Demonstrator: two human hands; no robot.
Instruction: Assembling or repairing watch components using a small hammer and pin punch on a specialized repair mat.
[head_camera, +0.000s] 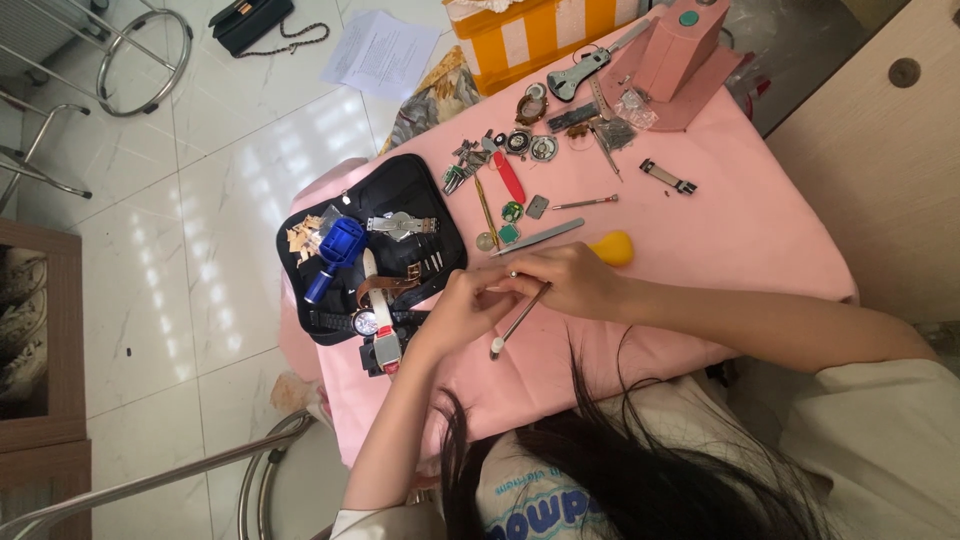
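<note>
Pink-clothed surface (700, 230) over white floor tiles | black tool pouch (400, 190) as landmark: both hands just right of it | left hand (462, 310) pinching a tiny part I can't make out | right hand (572, 280) gripping slim tool (520, 320) angled down, pen-like for fine control | tweezers (540, 237) lie beyond, within reach

Place: home watch-repair corner.
Evidence: pink-covered desk (740, 240) strewn with watch parts, black zip tool case (420, 190), white tiled floor (220, 200).
</note>
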